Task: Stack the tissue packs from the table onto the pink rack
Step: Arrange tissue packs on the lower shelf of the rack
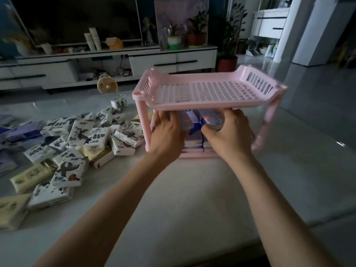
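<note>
The pink rack (210,105) stands on the pale table (188,199), its slotted top shelf bare. Under that shelf, on the lower tier, sit bluish-purple tissue packs. My left hand (166,132) grips the left pack (186,121) from its side. My right hand (229,134) grips the right pack (212,118), fingers curled over it. More packs of the same colour lie stacked below them (194,144). A pile of several white, black-patterned tissue packs (90,137) lies on the table to the left, with a few cream ones (31,175) nearer me.
Purple packs (23,130) lie at the far left edge. Beyond the table are a small round fan (107,86) on the floor, a white TV cabinet (115,62) and potted plants (194,33). The table's right edge drops to glossy floor (317,116).
</note>
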